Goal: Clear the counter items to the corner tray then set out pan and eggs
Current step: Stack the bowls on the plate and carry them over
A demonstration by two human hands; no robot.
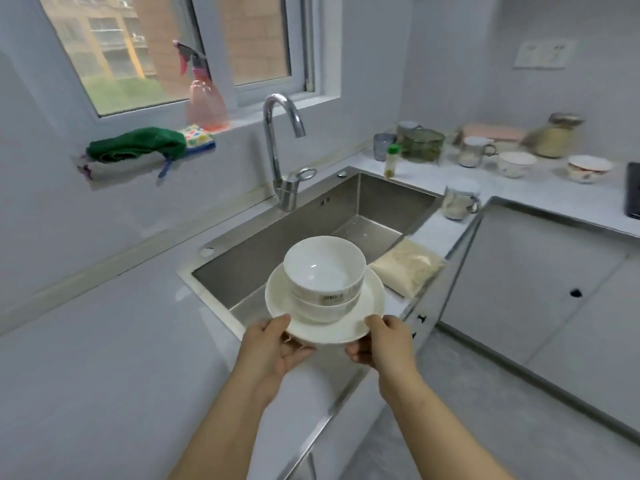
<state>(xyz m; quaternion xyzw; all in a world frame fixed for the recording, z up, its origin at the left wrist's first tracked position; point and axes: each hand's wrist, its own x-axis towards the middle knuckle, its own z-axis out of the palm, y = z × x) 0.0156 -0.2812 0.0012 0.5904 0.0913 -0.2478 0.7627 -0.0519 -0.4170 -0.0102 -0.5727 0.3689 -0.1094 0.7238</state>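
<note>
Two stacked white bowls (pixel 323 271) sit on a white plate (pixel 363 306), carried above the front edge of the steel sink (pixel 381 202). My left hand (pixel 273 344) grips the plate's near-left rim, thumb on top and fingers beneath. At the near-right rim my right hand (pixel 379 341) holds it the same way. A bag of rice (pixel 407 266) lies on the counter just right of the sink. In the far corner stand a glass pot (pixel 420 145), a mug (pixel 474 152), two patterned bowls (pixel 516 163) and a jar (pixel 556 136). No pan or eggs are in view.
A chrome tap (pixel 280 147) rises behind the sink. A pink spray bottle (pixel 206 98) and a green cloth (pixel 138 143) sit at the window sill. A glass mug (pixel 459 200) stands near the sink's right corner, a small green-capped bottle (pixel 391 161) behind it. Cabinet doors (pixel 519 289) lie to the right.
</note>
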